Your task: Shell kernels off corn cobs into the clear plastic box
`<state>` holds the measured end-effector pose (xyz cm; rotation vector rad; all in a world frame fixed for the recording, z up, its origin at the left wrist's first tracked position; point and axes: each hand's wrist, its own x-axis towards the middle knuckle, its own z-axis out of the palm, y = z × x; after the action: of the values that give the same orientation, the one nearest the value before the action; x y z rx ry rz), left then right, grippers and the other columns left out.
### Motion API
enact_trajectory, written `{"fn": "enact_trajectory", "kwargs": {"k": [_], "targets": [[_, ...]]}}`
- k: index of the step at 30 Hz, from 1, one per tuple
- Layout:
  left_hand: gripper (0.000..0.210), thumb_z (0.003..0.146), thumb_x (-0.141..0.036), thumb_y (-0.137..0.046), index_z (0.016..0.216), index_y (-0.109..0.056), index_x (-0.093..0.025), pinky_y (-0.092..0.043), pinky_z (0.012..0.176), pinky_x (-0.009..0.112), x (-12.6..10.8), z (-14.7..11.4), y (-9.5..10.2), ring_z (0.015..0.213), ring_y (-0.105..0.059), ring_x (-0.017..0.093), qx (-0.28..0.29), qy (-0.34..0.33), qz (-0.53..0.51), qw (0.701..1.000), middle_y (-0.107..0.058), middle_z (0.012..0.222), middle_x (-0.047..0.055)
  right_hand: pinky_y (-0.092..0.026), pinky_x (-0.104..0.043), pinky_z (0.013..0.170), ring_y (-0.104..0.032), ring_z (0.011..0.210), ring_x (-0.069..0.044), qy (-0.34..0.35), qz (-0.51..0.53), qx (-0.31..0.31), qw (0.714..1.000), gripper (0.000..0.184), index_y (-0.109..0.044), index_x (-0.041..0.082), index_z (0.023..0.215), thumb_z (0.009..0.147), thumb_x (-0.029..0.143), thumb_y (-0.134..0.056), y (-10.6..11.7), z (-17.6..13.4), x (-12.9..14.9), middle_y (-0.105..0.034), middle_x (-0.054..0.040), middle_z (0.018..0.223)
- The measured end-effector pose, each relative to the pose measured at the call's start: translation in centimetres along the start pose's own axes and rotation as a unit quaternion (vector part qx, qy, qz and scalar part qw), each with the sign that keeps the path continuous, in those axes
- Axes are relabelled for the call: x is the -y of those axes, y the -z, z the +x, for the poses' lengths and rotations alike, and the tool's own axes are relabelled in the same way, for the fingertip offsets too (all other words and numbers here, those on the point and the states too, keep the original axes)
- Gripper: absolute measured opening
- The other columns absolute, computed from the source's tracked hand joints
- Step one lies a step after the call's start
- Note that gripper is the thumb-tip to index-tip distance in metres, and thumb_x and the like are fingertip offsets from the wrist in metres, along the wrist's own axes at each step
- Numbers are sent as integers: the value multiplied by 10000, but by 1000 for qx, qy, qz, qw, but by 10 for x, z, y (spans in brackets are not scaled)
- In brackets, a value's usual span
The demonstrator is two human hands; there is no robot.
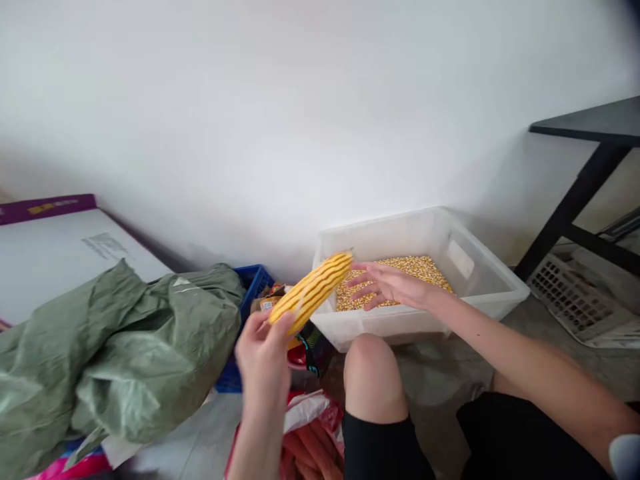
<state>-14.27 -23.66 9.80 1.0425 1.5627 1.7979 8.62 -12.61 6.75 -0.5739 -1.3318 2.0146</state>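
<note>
A yellow corn cob (pixel 314 291) with dark lines between its kernel rows is tilted up to the right, its lower end gripped by my left hand (pixel 267 343). My right hand (pixel 387 285) has its fingers stretched out and apart, close to the cob's upper tip; whether it touches the tip is unclear. Behind and below that hand stands a translucent plastic bin (pixel 480 297). Loose corn kernels (pixel 417 268) cover part of its floor.
A green woven sack (pixel 165 353) slumps at left, beside a blue crate (pixel 256 283). A red bag (pixel 315 433) with reddish contents lies between my left arm and knee. To the right are a black table (pixel 595 120) and a white basket (pixel 575 287).
</note>
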Motion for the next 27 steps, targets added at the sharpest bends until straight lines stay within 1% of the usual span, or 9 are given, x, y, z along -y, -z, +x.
{"fn": "enact_trajectory", "kwargs": {"k": [3,6,10,12,14,17,19,22,27], "targets": [[420,609,-334,-850,823,-527,-169,-543,711,300,21,5,-67,764,-669,165,100,85,-70,989,-693,834,27,-600,-403,750,-697,910,-222,45,99,-79,991,355,-593,248,1140,886,494,-624,26,2,7,-701,-73,1098],[434,605,-300,-836,859,-505,-178,-494,648,244,41,7,-121,708,-633,131,202,84,-16,976,-655,830,12,-599,-351,703,-693,833,-192,83,92,-187,974,285,-590,237,1046,861,443,-660,53,4,7,-714,-45,994],[604,645,-263,-774,1190,-523,-192,-484,640,280,60,15,-162,754,-639,169,305,47,127,943,-652,994,61,-564,-283,581,-678,755,-176,91,-16,-254,963,332,-603,234,1040,807,451,-699,74,3,10,-715,-33,963],[549,653,-330,-791,1129,-563,-179,-479,692,300,65,22,-179,827,-645,204,340,7,171,925,-675,1000,75,-547,-267,581,-678,765,-175,101,-57,-279,953,352,-615,233,1043,795,465,-706,76,2,10,-719,-33,981],[560,626,-397,-821,1072,-573,-165,-470,710,309,70,30,-195,858,-644,226,341,3,187,921,-687,999,85,-549,-269,675,-681,834,-176,128,-83,-292,944,355,-636,224,1043,799,472,-703,77,3,9,-723,-38,1024],[629,590,-442,-848,1072,-574,-145,-465,710,310,77,42,-216,849,-636,225,341,7,177,923,-688,1011,95,-541,-271,793,-675,918,-172,160,-106,-303,933,342,-666,213,1039,829,483,-672,85,6,9,-723,-42,1064],[619,621,-454,-834,1091,-590,-134,-471,732,301,81,50,-223,863,-632,211,375,23,124,918,-685,1031,96,-562,-281,723,-682,882,-180,137,-99,-304,937,346,-669,216,1045,837,492,-656,94,7,10,-721,-47,1066],[530,730,-492,-750,1103,-639,-134,-468,732,277,85,60,-225,829,-616,174,459,55,47,886,-683,1002,74,-576,-293,598,-688,814,-189,94,-67,-304,946,358,-651,230,1072,814,475,-683,106,7,14,-717,-53,1062],[471,841,-591,-585,983,-683,-152,-436,677,250,91,69,-215,708,-553,141,511,43,23,858,-634,797,16,-555,-240,544,-670,823,-184,67,-96,-331,936,298,-658,221,979,774,424,-734,113,11,16,-714,-48,965]]}}
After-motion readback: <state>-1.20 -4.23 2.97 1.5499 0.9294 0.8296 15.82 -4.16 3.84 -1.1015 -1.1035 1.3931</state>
